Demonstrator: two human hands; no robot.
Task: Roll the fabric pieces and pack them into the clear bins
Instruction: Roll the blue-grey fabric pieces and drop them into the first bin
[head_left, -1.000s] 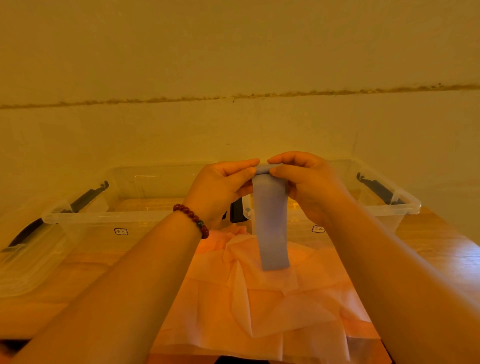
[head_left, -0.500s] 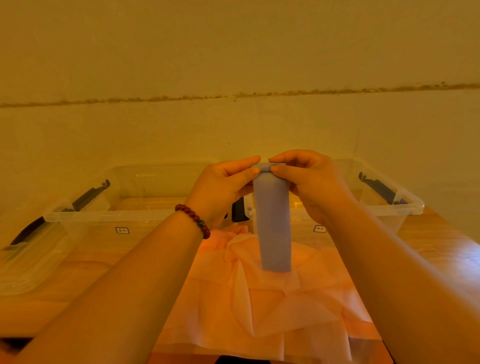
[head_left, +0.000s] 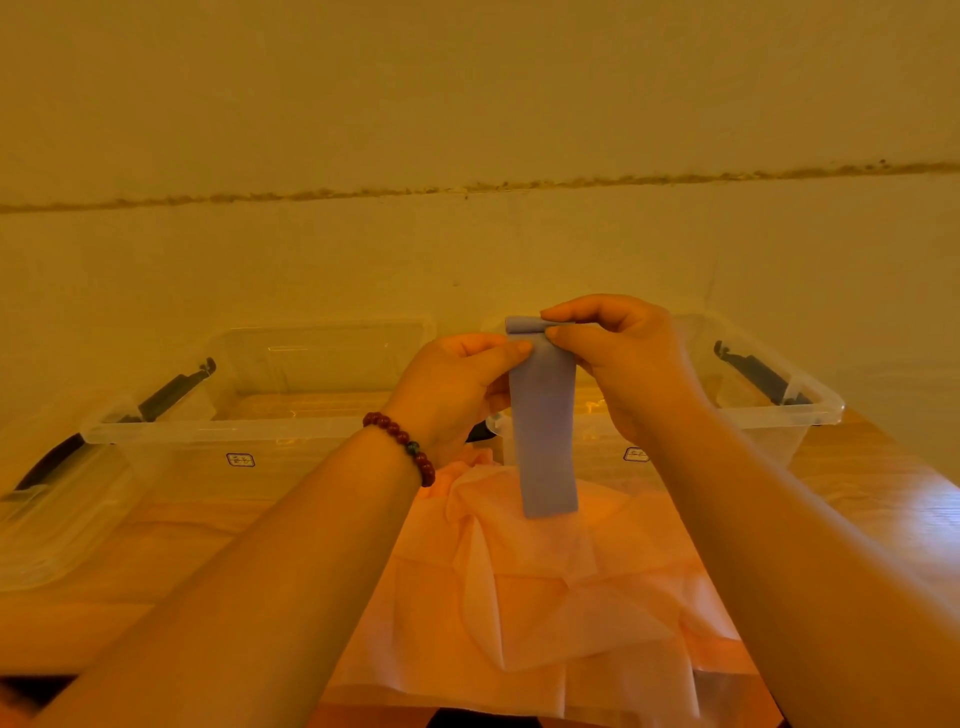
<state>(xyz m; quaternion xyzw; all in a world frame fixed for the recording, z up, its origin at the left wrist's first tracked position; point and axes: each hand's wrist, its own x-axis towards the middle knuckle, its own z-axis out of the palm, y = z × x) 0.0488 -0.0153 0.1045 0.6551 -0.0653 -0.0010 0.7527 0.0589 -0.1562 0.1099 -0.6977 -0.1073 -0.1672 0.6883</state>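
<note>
Both hands, left hand (head_left: 452, 384) and right hand (head_left: 618, 358), pinch the rolled top of a grey-blue fabric strip (head_left: 545, 431) hanging above crumpled peach fabric (head_left: 545, 582) before two clear bins (head_left: 249, 431).

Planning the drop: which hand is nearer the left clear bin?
Left. The left hand is at the right end of the left clear bin; the right hand is in front of the other bin.
</note>
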